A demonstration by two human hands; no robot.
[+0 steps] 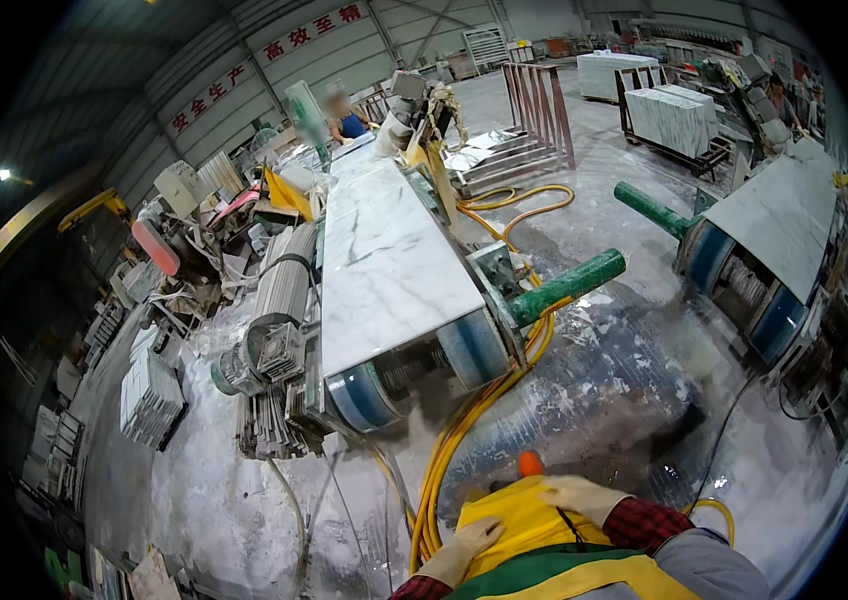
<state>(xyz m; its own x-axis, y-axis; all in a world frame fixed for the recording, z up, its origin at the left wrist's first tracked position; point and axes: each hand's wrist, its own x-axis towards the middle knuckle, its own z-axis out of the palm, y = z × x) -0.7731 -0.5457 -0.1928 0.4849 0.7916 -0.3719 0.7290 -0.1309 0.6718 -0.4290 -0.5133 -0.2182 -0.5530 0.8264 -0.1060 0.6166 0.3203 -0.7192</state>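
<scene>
Workshop floor: grey, blotched, stretching ahead of the grip.
White veined slab: beyond the left hand, flat over blue rollers, presumably for even support.
Left hand: on the yellow apron; cannot tell whether gripping.
Yellow apron: beneath the grip, perhaps worn against splashes.
Right hand: laid opposite, perhaps resting; pinch cannot be told.

a reddish-brown metal rack stood on the grey floor, veined white blocks rested on a dark frame to its right, and pale slabs lay stacked at the left.
</scene>
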